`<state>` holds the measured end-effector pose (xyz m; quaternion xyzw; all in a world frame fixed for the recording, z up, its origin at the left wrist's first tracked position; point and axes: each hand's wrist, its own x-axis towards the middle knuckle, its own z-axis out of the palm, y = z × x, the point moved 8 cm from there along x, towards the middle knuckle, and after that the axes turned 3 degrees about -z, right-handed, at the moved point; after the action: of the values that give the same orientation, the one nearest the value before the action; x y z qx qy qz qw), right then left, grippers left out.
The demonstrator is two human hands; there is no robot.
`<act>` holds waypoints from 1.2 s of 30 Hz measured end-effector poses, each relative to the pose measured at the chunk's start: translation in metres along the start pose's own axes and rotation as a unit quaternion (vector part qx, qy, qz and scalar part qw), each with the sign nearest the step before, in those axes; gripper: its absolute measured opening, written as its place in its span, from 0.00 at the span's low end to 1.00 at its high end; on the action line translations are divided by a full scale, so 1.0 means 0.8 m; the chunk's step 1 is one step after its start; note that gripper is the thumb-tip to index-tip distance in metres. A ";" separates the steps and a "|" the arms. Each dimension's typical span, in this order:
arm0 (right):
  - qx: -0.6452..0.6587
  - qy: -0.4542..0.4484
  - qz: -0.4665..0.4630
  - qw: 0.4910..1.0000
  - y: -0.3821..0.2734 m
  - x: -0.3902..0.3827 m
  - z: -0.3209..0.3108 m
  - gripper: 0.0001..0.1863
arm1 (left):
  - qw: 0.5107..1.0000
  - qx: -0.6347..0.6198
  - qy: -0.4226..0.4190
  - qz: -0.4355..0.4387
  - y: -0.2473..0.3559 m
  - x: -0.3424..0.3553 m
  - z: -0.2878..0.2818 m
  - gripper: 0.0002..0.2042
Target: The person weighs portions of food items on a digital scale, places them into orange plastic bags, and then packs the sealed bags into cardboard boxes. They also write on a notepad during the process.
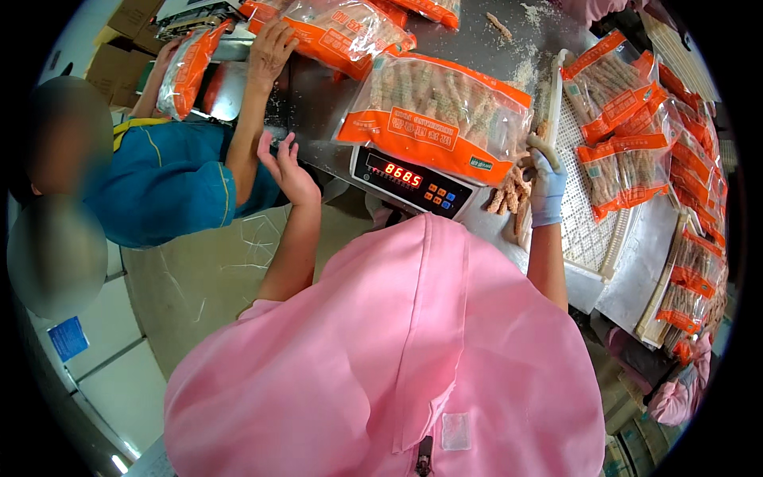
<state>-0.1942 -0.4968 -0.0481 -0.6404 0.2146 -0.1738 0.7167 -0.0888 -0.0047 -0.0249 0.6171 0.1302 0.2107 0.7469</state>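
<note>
A clear and orange bag of crumb-coated sticks (437, 103) lies on the digital scale (409, 181), whose red display is lit. Just left of the scale, my bare left hand (290, 171) is raised, fingers apart, with nothing in it. My right hand (547, 187) wears a pale blue glove that leaves the fingertips bare. It is beside the bag's right end, with its fingers curled; whatever they may hold is hidden. Loose crumb-coated sticks (509, 195) lie by this hand, right of the scale.
At left, a co-worker in a blue sleeve (171, 175) handles an orange bag (191, 71). More filled bags (338, 36) lie at the back. To the right are a white mesh tray (592, 191) and several bags (628, 171). Crumbs dot the metal table (477, 40).
</note>
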 end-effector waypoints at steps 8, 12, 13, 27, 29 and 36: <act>-0.045 -0.167 0.108 0.979 0.001 0.015 0.043 0.14 | 0.999 -0.011 -0.018 -0.030 -0.003 -0.009 0.027 0.24; -0.180 0.143 -0.022 0.973 0.015 0.024 -0.056 0.13 | 1.000 0.017 -0.018 -0.011 0.004 -0.015 0.029 0.21; -0.292 0.139 -0.076 0.943 0.021 0.018 -0.077 0.12 | 1.000 0.000 -0.019 -0.016 0.003 -0.017 0.030 0.20; -0.296 0.128 -0.217 0.921 0.079 -0.042 -0.088 0.13 | 0.994 0.046 -0.094 -0.030 -0.008 -0.033 0.070 0.20; -0.255 0.192 -0.108 0.942 0.057 -0.054 -0.097 0.17 | 0.994 0.047 -0.095 -0.023 -0.002 -0.036 0.074 0.20; -0.510 -0.039 -0.154 0.845 -0.035 -0.044 -0.026 0.16 | 0.993 0.013 -0.109 -0.035 0.001 -0.038 0.082 0.20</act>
<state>-0.2341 -0.4993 -0.0195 -0.9467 0.1438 -0.1229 0.2606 -0.0857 -0.0760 -0.0124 0.6407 0.0724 0.1143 0.7558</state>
